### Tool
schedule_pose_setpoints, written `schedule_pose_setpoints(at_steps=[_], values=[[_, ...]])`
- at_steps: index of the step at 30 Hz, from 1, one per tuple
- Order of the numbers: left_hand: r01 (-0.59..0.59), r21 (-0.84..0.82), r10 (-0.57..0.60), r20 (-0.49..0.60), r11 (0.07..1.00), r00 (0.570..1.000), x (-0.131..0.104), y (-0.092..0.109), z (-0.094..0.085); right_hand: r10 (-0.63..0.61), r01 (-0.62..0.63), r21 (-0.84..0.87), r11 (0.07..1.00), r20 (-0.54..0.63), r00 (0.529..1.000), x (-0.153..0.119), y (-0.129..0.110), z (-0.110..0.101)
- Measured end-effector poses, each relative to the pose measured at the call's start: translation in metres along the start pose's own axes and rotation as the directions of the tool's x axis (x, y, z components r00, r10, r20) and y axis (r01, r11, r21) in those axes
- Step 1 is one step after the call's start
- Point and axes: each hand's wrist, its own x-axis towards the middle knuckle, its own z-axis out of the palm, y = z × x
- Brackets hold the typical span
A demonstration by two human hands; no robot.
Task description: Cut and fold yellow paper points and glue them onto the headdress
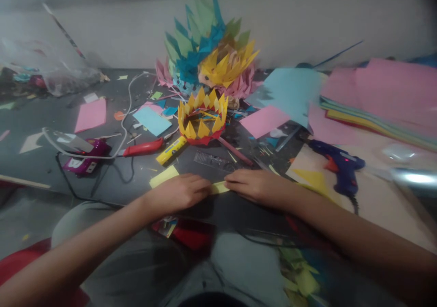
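Between my two hands, at the table's near edge, lies a narrow yellow paper strip [219, 188]. My left hand [182, 191] is closed over its left end, fingers pressed together. At the other end, my right hand [254, 186] presses down with its fingers closed as well. Part of the strip is hidden under the fingers. A pale yellow paper piece [164, 176] rests just behind my left hand. Farther back stands a ring of folded paper points [202, 129], yellow above and red below. Beside it are a yellow glue stick [171, 150] and a clear ruler [211, 158].
Red-handled scissors [143, 147] and a purple power adapter [85, 156] with a white cable lie left. At right are a blue glue gun [337, 163] and stacked coloured paper [382, 88]. A large folded-paper figure [211, 47] stands against the wall. Paper scraps litter the table [136, 184].
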Motion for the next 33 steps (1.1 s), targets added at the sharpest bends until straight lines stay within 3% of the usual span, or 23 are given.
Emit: schedule_pose_setpoints(at_steps=[3, 8, 14, 21, 26, 30, 33], values=[[0.030, -0.060, -0.030, -0.004, 0.998, 1.000, 0.003, 0.006, 0.000, 0.048, -0.048, 0.055, 0.997, 0.002, 0.999, 0.006, -0.006, -0.004], [0.108, -0.102, -0.109, -0.008, 0.989, 0.994, 0.005, 0.012, 0.006, 0.294, -0.294, 0.015, 0.956, -0.095, 0.951, 0.012, -0.029, 0.004], [0.224, -0.070, -0.222, 0.046, 0.972, 0.974, -0.001, 0.025, 0.008, 0.372, -0.400, -0.157, 0.903, -0.182, 0.910, 0.008, -0.043, 0.023], [0.391, -0.135, -0.388, 0.049, 0.910, 0.920, -0.022, 0.038, -0.005, 0.447, -0.482, -0.112, 0.869, -0.240, 0.862, 0.004, -0.040, 0.023], [0.502, -0.150, -0.517, -0.093, 0.852, 0.851, 0.001, 0.043, -0.003, 0.445, -0.473, -0.085, 0.877, -0.229, 0.866, 0.002, -0.037, 0.024], [0.414, -0.209, -0.451, -0.175, 0.886, 0.875, 0.027, 0.045, 0.012, 0.461, -0.483, -0.085, 0.872, -0.193, 0.866, -0.003, -0.037, 0.020], [0.434, -0.218, -0.468, -0.143, 0.874, 0.872, 0.036, 0.043, 0.020, 0.525, -0.545, -0.125, 0.829, -0.163, 0.835, -0.007, -0.040, 0.012]])
